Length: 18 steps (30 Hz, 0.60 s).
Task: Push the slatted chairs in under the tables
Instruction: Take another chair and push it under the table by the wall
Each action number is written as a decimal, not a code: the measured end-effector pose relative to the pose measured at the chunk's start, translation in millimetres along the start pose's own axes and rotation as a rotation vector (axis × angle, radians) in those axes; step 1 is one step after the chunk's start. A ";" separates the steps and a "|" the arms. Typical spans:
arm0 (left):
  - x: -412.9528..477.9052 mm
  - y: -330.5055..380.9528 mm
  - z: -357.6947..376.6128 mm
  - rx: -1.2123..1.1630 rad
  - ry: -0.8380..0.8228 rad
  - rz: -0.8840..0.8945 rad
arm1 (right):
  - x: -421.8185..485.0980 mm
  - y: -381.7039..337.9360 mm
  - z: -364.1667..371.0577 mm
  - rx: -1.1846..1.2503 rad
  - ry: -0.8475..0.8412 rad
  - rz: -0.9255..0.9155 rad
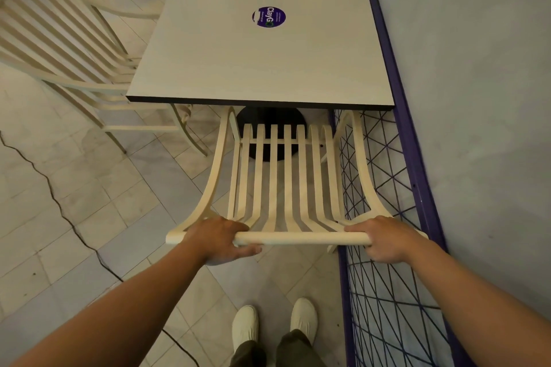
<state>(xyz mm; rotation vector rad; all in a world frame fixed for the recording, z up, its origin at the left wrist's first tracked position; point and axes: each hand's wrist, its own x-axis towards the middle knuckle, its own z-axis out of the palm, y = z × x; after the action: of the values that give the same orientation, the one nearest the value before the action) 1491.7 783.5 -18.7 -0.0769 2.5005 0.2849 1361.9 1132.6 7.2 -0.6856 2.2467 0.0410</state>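
Left hand (219,240), right hand (384,238) grip top rail of cream slatted wooden chair (287,173), seat front under square pale table (238,62). Risk: skewed push snags purple wire-mesh fence (414,188) alongside.

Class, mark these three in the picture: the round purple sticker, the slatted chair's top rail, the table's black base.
round purple sticker (269,17), head view, its centre.
slatted chair's top rail (301,238), head view, its bare middle stretch.
table's black base (269,116), head view, the part above the slats.
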 end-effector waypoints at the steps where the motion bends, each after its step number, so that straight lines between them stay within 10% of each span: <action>1: 0.9 2.4 -0.3 0.020 0.000 -0.008 | 1.6 1.2 0.6 -0.001 -0.004 0.002; 18: 9.8 7.7 9.2 0.072 -0.058 -0.005 | 0.8 -3.1 14.3 0.011 -0.027 0.068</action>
<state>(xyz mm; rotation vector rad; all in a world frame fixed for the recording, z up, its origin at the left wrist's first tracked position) 1488.1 793.1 -30.4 -0.0453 2.4503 0.1920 1372.5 1133.0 -2.8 -0.5995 2.2418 0.0702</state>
